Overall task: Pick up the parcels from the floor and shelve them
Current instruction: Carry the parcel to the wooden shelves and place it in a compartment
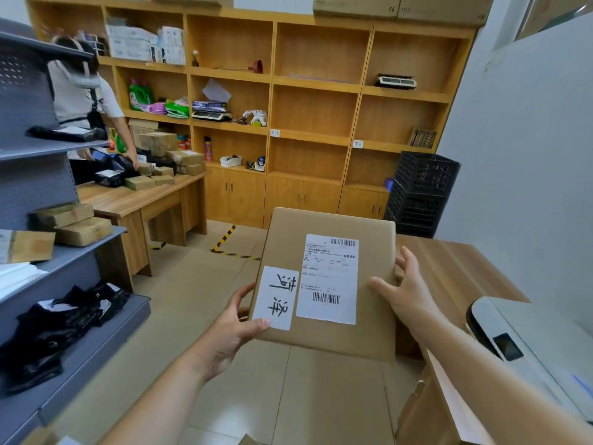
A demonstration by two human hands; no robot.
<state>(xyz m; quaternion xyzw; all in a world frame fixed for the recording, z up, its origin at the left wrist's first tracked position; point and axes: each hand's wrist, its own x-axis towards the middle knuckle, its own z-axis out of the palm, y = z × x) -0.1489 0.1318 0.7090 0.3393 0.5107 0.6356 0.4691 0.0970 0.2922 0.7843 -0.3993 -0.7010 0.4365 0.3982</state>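
A flat brown cardboard parcel [372,245] with a white shipping label and a second handwritten white label is held up in front of me, above the floor. My left hand [234,329] grips its lower left corner, thumb on the handwritten label. My right hand [404,290] clasps its right edge, thumb on the top face. To my left stands a grey metal shelf rack [80,342]; brown boxes [77,224] lie on its middle tiers and black plastic mailers [64,326] on a lower tier.
A large wooden shelving wall [314,81] fills the back. Another person [86,101] stands at a wooden desk [144,200] stacked with parcels. Black crates [420,194] are piled at the right wall. A wooden desk [455,271] with a white device [519,342] is at my right.
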